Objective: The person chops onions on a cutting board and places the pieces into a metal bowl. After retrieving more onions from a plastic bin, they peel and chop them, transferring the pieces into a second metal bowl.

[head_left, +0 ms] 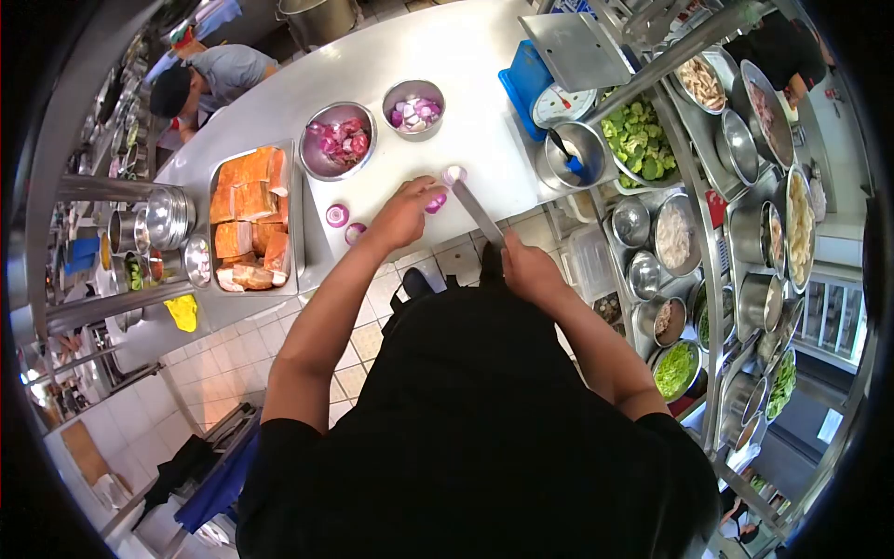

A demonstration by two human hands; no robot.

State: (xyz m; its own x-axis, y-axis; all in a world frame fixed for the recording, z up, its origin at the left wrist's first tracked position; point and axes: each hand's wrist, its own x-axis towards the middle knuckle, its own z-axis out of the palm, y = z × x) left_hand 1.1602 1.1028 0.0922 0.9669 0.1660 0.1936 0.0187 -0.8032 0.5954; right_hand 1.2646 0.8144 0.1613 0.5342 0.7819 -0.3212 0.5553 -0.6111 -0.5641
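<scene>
My right hand (528, 267) grips the handle of a kitchen knife (480, 212), its blade pointing away from me over a white cutting board (340, 265). At the blade's tip lies a pale onion piece (454, 174). My left hand (407, 214) is closed, with its fingertips at a purple red onion piece (435, 203) just left of the blade. Two cut red onions, one onion half (337, 215) and another onion piece (355, 233), lie left of that hand. Behind them stand a bowl of onion trimmings (339, 140) and a bowl of onion chunks (413, 114).
A metal tray (296, 224) of orange-skinned meat slabs stands left. At the right are a blue scale (523, 88), a steel pot (570, 154) with a blue-headed utensil, broccoli (643, 135) and shelves of ingredient bowls. A co-worker (219, 79) bends over at the far left.
</scene>
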